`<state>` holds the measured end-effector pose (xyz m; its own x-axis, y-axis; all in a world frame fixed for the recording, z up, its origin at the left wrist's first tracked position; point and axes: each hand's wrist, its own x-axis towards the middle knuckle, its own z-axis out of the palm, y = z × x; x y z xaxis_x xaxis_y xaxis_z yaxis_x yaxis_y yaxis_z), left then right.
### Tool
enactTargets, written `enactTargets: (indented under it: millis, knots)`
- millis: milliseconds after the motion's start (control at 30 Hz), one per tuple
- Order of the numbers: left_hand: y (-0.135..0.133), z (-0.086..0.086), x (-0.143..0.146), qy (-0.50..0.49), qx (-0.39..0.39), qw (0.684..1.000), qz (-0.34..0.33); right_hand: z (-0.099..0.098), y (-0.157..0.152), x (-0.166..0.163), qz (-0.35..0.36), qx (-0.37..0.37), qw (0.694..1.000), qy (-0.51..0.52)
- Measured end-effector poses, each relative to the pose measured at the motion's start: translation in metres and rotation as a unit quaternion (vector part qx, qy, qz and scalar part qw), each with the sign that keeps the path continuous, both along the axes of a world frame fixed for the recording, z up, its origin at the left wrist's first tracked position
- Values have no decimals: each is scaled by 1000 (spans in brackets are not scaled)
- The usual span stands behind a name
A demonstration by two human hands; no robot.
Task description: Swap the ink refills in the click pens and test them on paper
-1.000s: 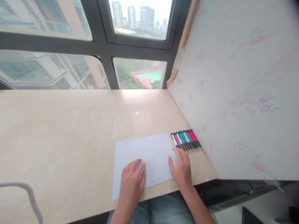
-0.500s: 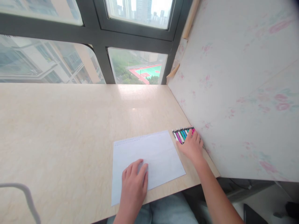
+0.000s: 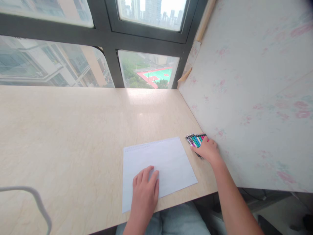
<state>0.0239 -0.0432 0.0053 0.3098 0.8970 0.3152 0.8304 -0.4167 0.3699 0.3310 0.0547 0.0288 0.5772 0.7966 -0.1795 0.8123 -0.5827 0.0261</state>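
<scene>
A white sheet of paper point(image 3: 161, 163) lies near the front edge of the beige desk point(image 3: 73, 130). My left hand point(image 3: 145, 192) rests flat on the sheet's lower part, fingers together and stretched out. My right hand point(image 3: 206, 150) lies over a row of several pens point(image 3: 195, 139) with pink, teal and white barrels, to the right of the sheet by the wall. Its fingers curl down over the pens and hide most of their length. Whether they grip a pen cannot be made out.
A floral-patterned wall panel point(image 3: 256, 98) bounds the desk on the right. Dark-framed windows point(image 3: 110, 42) run along the back edge. A white curved bar point(image 3: 31, 195) shows at the lower left. My lap in blue jeans point(image 3: 171, 222) is below the desk edge.
My right hand left the paper's right edge and moved right and forward onto the row of pens. My left hand stayed on the sheet. The view shifted slightly.
</scene>
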Motion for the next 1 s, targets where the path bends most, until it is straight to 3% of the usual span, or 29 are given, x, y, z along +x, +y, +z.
enactTargets:
  millis: [467,1000]
  knots:
    - [-1,-2,-1,-14,-11,1000,2,-20,-4,9,38,57,997,40]
    - [-2,-1,-1,-11,-8,1000,2,1,23,-9,64,12,997,41]
